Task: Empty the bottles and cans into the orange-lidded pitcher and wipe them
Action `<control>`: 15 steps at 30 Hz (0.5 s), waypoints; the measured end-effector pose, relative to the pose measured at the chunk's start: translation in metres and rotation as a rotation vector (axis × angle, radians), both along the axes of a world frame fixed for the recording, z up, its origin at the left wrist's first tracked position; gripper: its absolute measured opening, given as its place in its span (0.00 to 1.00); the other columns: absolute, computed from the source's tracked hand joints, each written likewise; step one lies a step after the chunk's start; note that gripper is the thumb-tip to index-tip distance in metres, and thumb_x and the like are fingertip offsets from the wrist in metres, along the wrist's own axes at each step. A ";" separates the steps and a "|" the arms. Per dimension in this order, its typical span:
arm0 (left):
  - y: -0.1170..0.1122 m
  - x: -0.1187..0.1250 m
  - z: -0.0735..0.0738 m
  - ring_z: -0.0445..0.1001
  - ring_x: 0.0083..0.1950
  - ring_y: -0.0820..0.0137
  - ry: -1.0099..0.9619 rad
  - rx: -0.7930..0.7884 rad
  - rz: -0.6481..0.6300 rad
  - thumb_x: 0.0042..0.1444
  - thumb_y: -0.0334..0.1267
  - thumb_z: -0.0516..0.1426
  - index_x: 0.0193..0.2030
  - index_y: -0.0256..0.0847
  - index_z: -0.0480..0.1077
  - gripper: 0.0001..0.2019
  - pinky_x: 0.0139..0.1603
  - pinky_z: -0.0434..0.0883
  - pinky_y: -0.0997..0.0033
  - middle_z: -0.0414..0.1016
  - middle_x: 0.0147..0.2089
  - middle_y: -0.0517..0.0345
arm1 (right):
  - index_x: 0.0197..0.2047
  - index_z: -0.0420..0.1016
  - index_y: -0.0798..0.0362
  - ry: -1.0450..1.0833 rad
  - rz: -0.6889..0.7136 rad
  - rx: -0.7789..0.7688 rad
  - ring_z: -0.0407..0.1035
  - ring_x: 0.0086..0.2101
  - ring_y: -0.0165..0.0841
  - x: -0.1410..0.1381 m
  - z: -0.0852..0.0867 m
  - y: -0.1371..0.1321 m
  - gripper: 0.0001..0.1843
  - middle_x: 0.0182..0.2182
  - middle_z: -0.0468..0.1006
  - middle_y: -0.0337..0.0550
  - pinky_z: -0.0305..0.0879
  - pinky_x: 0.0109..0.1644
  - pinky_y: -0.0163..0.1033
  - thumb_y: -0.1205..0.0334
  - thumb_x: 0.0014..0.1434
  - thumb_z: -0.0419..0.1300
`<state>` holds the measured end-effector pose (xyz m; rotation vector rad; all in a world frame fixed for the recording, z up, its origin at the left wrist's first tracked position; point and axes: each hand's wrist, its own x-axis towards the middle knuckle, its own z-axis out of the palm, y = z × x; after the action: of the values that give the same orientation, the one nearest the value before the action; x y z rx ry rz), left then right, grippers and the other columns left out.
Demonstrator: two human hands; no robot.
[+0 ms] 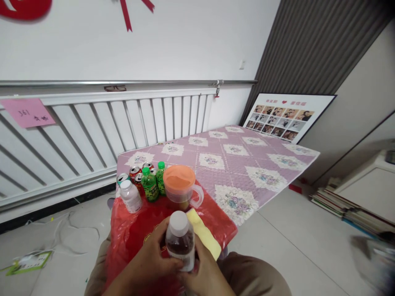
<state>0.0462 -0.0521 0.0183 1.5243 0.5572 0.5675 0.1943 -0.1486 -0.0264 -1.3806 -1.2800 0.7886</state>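
Note:
A clear bottle with a white cap (180, 240) and dark liquid stands upright between my hands. My left hand (160, 255) wraps its left side, with the thumb across the label. My right hand (202, 267) grips the lower right side; some of its fingers are hidden behind the bottle. Just beyond is a clear pitcher with an orange lid (179, 185). A folded yellow cloth (205, 234) lies right of the bottle, beside my right hand. Red plastic sheeting (123, 242) spreads beneath these things and over my lap.
Left of the pitcher stand two green bottles (150, 186), a white bottle (131, 196) and several opened cans (135, 172). A table with a purple floral cover (212, 174) reaches toward a photo board (284, 117). Behind runs a white radiator (160, 119). Books (327, 205) are stacked at right.

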 end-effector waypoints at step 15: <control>0.019 -0.033 -0.030 0.78 0.54 0.55 0.099 -0.198 0.329 0.46 0.54 0.68 0.50 0.44 0.74 0.27 0.54 0.76 0.58 0.79 0.54 0.46 | 0.44 0.68 0.50 -0.064 -0.733 -0.066 0.76 0.39 0.46 0.167 -0.020 0.052 0.27 0.38 0.82 0.47 0.71 0.45 0.50 0.47 0.44 0.67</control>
<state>0.0134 -0.0336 -0.0122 1.2855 0.9234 0.6687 0.3615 -0.0967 -0.0464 -1.7753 -0.6990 0.2789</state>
